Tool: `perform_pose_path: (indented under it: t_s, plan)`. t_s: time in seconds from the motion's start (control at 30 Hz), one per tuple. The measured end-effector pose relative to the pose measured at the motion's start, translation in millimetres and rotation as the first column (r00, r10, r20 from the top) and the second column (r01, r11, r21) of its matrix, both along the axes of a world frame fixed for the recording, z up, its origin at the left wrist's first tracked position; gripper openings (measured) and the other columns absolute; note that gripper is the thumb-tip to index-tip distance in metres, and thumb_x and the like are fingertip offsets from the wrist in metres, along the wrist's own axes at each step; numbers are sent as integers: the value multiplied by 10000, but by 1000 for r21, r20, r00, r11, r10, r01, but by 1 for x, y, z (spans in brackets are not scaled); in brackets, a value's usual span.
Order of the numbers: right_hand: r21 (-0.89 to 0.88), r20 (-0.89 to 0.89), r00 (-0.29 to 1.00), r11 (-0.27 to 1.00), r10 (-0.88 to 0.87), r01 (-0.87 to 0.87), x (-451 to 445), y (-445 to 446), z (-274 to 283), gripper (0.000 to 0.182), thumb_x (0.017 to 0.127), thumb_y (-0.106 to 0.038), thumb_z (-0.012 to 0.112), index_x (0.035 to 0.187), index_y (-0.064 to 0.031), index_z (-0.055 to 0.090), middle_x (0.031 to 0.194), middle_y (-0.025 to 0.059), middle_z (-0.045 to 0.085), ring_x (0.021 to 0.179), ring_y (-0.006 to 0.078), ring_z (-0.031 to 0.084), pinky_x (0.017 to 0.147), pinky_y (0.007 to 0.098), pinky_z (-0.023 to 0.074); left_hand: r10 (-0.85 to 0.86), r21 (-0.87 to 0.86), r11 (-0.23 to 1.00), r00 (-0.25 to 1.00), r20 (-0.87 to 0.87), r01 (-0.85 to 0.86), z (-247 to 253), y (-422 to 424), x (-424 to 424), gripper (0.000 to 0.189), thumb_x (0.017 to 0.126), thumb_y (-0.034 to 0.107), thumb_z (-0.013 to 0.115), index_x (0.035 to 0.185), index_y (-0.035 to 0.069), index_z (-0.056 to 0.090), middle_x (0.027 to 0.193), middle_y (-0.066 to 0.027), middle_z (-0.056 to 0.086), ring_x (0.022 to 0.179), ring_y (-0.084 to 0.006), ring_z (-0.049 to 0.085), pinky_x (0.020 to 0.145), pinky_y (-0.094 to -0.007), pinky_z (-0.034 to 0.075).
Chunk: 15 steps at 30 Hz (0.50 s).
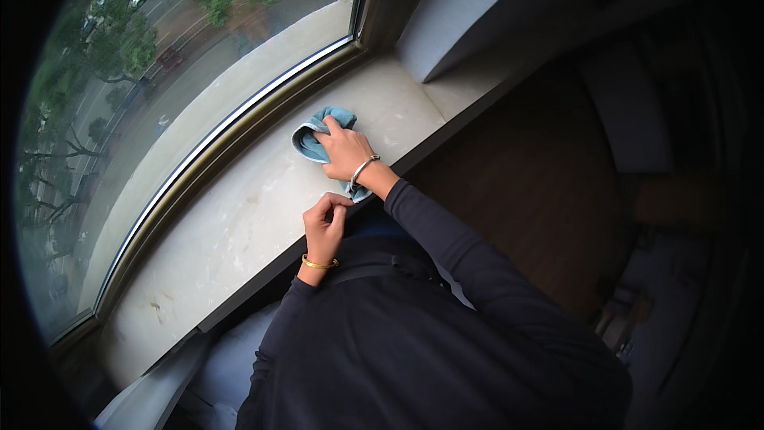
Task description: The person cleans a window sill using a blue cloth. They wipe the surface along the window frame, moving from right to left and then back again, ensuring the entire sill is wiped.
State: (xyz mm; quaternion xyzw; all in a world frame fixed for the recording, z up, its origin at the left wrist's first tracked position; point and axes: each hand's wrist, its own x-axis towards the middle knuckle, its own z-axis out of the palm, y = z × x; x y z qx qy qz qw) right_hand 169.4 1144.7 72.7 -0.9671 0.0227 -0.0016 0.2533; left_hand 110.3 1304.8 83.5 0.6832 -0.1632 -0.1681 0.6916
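My right hand (347, 152) presses a folded blue-green cloth (305, 142) onto the pale stone windowsill (262, 209). Its fingers are bent over the cloth, which bunches up in a loop beside them, and a silver bracelet circles the wrist. A lower end of the same cloth shows below that wrist, by the sill's front edge. Close to that end is my left hand (324, 227), fingers curled, a gold bangle on its wrist. Its fingertips meet the cloth's corner; whether they pinch it I cannot tell.
A curved window (179, 71) in a brownish metal frame (239, 125) borders the sill, with trees and a road outside. Brown stains (156, 307) and whitish smears mark the sill. A white wall panel (459, 18) rises at its far end. Dark floor (525, 191) lies to the right.
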Motion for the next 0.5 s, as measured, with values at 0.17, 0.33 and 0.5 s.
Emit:
perform_pose_path:
  t_s: [0.17,0.33,0.5]
  plan:
    - [89,-45,999,996,5,-1,19,-21,9,548,673,-162,655,1217,-127,601,1313,172,460,967,410,611,853,471,504,-99,45,994,995,15,99,6,0,-7,107,826,-39,542,837,-5,643,618,-23,551,538,-47,441,514,-218,361]
    - [160,20,994,982,-103,98,14,-70,37,563,711,-206,654,1264,-130,573,1349,157,457,1095,411,553,929,445,471,-190,131,975,980,62,181,5,0,-13,92,805,18,573,828,44,658,570,-54,533,477,-106,468,494,-247,381]
    - [79,154,973,984,-173,162,-3,-116,41,576,706,-183,671,1268,-105,571,1340,193,460,1135,413,531,952,433,457,-152,144,979,986,64,141,7,1,-13,94,803,21,573,826,51,659,567,-56,539,467,-112,472,482,-252,380]
